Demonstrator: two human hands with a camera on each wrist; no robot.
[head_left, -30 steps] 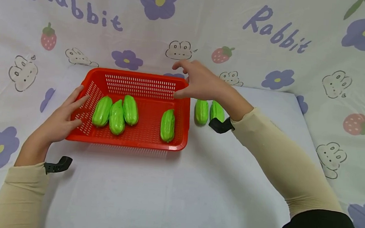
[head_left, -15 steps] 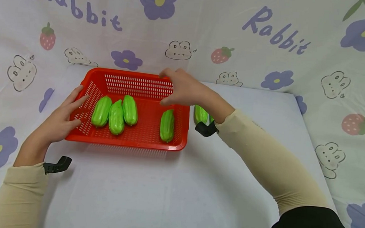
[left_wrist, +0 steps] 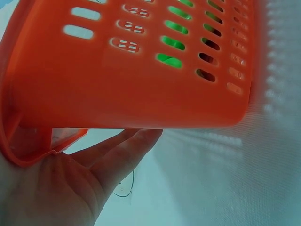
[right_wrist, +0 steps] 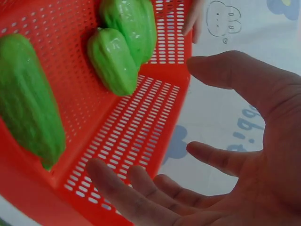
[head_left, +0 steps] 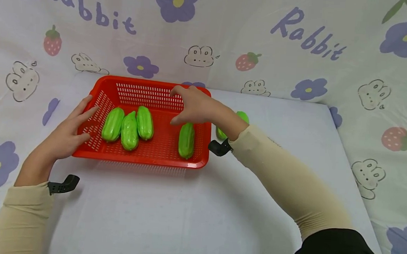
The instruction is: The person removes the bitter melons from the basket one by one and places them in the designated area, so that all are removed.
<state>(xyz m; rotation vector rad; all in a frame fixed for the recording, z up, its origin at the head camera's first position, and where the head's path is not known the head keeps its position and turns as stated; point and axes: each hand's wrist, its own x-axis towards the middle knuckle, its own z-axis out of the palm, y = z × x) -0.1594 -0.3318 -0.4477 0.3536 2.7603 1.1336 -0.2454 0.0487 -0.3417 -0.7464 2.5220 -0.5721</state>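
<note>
A red perforated plastic basket (head_left: pixel 160 140) stands on the white-covered table. Inside, three green bitter melons (head_left: pixel 129 131) lie grouped on the left and one bitter melon (head_left: pixel 186 141) lies near the right end. My left hand (head_left: pixel 66 136) rests against the basket's left side, its fingers extended; the left wrist view has them along the outer wall (left_wrist: pixel 94 84). Over the basket's right part hovers my right hand (head_left: pixel 199 106), fingers spread and bent a little, holding nothing. In the right wrist view a gap shows between its thumb (right_wrist: pixel 225 68) and fingers.
Two more bitter melons lie on the table right of the basket, partly hidden by my right wrist: one (head_left: pixel 242 116) behind it, another (head_left: pixel 220 134) below it. A printed cloth (head_left: pixel 223 31) with rabbits and flowers forms the backdrop close behind the basket.
My right hand has moved left and a little lower, from the basket's back right corner to over its right part. The left hand, basket and bitter melons have stayed in place.
</note>
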